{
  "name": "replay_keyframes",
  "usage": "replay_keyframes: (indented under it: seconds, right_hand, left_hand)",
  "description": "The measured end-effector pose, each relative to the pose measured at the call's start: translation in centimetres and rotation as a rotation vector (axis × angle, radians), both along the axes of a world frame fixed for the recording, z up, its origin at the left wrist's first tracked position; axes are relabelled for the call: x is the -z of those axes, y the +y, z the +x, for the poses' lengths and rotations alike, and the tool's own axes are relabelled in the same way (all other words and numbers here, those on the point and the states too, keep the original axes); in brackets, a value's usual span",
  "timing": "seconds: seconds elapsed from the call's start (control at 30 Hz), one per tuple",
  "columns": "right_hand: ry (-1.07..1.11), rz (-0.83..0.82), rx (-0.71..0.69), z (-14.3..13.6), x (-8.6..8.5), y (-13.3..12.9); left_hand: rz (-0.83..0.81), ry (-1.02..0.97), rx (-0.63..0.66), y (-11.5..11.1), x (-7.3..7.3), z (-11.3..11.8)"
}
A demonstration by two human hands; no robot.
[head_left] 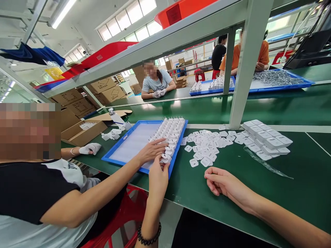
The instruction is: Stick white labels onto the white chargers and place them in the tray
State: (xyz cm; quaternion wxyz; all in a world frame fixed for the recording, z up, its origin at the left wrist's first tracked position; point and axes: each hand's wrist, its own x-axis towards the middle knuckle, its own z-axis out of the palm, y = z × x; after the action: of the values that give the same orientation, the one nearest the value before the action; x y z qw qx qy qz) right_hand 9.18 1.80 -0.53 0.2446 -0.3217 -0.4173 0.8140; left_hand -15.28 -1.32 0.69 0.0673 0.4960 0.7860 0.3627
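My left hand (159,175), with a dark beaded bracelet at its wrist, reaches to the near right corner of a blue-rimmed tray (139,168). Its thumb and fingers close on a small white plastic part (166,158). Rows of similar white parts (170,129), with thin prongs pointing up, stand along the tray's right side. A co-worker's hand (153,150) lies over the same rows, just beyond mine. On the green table, my right hand (223,181) rests with loosely curled fingers and nothing visible in them. Loose white square cards (204,146) are scattered ahead of it.
Stacked white square pieces (267,136) and a clear plastic strip (269,163) lie at the right. A metal post (239,75) rises from the table's back edge. At left sit a co-worker (62,193) and a cardboard box (84,134); another person (157,82) sits opposite.
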Motion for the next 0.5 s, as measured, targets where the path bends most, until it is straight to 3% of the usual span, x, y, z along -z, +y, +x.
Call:
replay_keyframes:
  seconds: [0.1, 0.2, 0.27, 0.33, 0.43, 0.5]
  right_hand:
    - [-0.003, 0.021, -0.013, -0.3, 0.0, 0.2]
    - [-0.087, 0.104, -0.058, 0.5, -1.3, 0.7]
    - [-0.188, 0.302, -0.099, 2.3, -3.1, 0.9]
    - [-0.317, 0.547, -0.053, 4.9, -5.0, 1.0]
    - [-0.628, 0.784, 0.285, 9.5, -6.6, 0.8]
    - [-1.044, 0.841, 0.575, 12.5, -6.0, 0.9]
  left_hand:
    - [0.023, -0.019, -0.007, -0.1, 0.2, -0.1]
    - [0.039, -0.048, 0.017, -0.1, 0.1, -0.2]
    - [0.052, -0.065, 0.033, 0.0, 0.1, -0.6]
    - [0.064, -0.076, 0.034, 0.2, 0.3, -1.3]
    - [0.044, -0.058, -0.019, 1.1, 0.9, -3.0]
    - [-0.011, -0.027, -0.014, 1.8, 1.1, -3.8]
